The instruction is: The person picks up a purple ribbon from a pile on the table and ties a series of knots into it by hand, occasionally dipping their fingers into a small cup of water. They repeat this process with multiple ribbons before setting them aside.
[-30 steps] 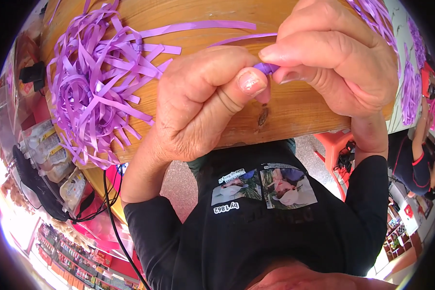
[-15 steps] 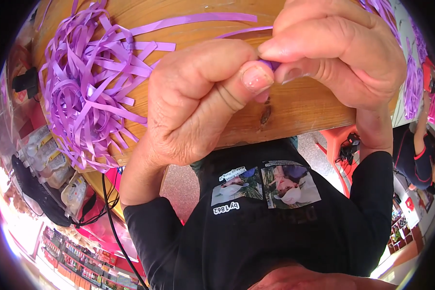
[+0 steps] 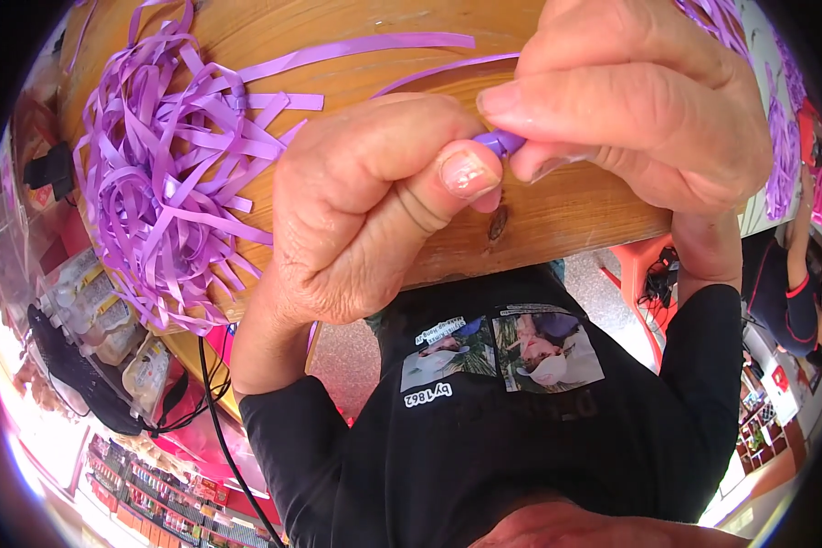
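Clear packs: several plastic packs are seen left of both hands, with pale contents too small to identify.
Ribbon heap: one tangled purple pile is spread beside the left hand; its strands cannot be counted.
Left hand: one folded ribbon is pinched between thumb and forefinger.
Held ribbon: glossy, deep purple, tightly wrapped, it is kept between both hands.
Right hand: the ribbon's right end is gripped by thumb and forefinger.
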A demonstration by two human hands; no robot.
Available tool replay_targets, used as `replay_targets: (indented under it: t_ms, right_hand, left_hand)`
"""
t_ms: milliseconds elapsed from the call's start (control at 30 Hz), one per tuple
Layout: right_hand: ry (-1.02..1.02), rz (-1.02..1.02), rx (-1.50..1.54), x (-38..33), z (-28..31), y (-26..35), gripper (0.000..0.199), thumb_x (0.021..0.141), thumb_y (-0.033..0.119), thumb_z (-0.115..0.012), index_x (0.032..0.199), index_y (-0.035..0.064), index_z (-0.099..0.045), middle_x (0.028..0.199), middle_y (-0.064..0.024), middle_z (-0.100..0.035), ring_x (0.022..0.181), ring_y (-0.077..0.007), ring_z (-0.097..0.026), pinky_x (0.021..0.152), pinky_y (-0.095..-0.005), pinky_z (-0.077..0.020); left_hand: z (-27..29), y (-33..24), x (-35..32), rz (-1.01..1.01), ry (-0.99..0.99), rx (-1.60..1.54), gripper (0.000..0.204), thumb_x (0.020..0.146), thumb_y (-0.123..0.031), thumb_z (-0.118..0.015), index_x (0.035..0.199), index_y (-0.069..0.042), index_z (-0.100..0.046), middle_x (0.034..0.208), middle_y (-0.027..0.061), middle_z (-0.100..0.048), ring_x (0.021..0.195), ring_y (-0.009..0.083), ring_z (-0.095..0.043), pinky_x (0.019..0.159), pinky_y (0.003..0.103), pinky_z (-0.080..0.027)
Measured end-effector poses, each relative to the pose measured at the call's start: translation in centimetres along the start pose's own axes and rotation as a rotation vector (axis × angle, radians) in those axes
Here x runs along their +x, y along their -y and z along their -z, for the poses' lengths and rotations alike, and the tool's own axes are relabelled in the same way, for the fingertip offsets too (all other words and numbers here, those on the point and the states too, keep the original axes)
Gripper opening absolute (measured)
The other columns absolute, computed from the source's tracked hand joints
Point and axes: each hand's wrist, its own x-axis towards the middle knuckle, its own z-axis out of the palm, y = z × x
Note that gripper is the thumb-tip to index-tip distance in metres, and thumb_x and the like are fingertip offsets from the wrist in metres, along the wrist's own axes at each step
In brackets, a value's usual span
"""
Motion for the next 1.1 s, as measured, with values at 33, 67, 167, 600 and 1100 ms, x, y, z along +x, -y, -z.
replay_targets:
  t_ms: [33, 67, 167, 600, 1100]
  right_hand:
    - [-0.018, 0.087, -0.031, 0.0, -0.2, -0.5, 0.014, 0.081, 0.009, -0.063, 0.088, -0.0017, -0.069, 0.081, -0.0073, -0.064, 0.065, -0.0147, -0.058, 0.052, -0.0232, -0.0454]
    - [-0.037, 0.173, -0.063, 0.0, -0.3, -1.0, 0.015, 0.081, 0.010, -0.063, 0.088, -0.0019, -0.069, 0.080, -0.0075, -0.064, 0.064, -0.0151, -0.058, 0.052, -0.0237, -0.0453]
    - [-0.093, 0.438, -0.168, -0.4, -0.8, -1.9, 0.016, 0.080, 0.011, -0.063, 0.085, -0.0024, -0.069, 0.077, -0.0080, -0.064, 0.064, -0.0164, -0.057, 0.052, -0.0252, -0.0448]
    - [-0.128, 0.641, -0.250, -1.2, -2.7, -3.6, 0.026, 0.070, 0.005, -0.072, 0.091, -0.0033, -0.061, 0.079, -0.0094, -0.058, 0.058, -0.0172, -0.050, 0.048, -0.0266, -0.0378]
    - [-0.139, 0.500, -0.097, 0.6, -2.6, -4.6, 0.028, 0.076, 0.013, -0.072, 0.100, 0.0004, -0.066, 0.081, -0.0116, -0.066, 0.064, -0.0217, -0.063, 0.053, -0.0252, -0.0476]
  left_hand:
    - [0.1, 0.0, 0.1, 0.016, 0.018, -0.011, 0.036, 0.092, -0.034, -0.055, 0.090, 0.001, -0.063, 0.076, 0.0017, -0.061, 0.070, 0.0092, -0.054, 0.069, 0.022, -0.041]
    - [0.2, -0.1, 0.2, 0.032, 0.036, -0.023, 0.036, 0.092, -0.035, -0.055, 0.089, 0.001, -0.063, 0.076, 0.0017, -0.061, 0.070, 0.0092, -0.054, 0.069, 0.022, -0.041]
    - [-0.2, 0.0, 0.3, 0.023, 0.020, -0.107, 0.038, 0.092, -0.036, -0.055, 0.088, 0.001, -0.063, 0.075, 0.0023, -0.061, 0.069, 0.0095, -0.054, 0.067, 0.023, -0.042]
    - [-0.2, 1.4, 0.2, -0.253, 0.042, 0.116, 0.040, 0.089, -0.040, -0.055, 0.083, -0.001, -0.060, 0.068, 0.0040, -0.059, 0.061, 0.0157, -0.055, 0.056, 0.026, -0.041]
    - [-0.8, 1.3, 0.1, 0.147, -0.207, -0.442, 0.030, 0.094, -0.029, -0.050, 0.085, -0.002, -0.059, 0.070, 0.0027, -0.057, 0.055, 0.0065, -0.042, 0.051, 0.019, -0.031]
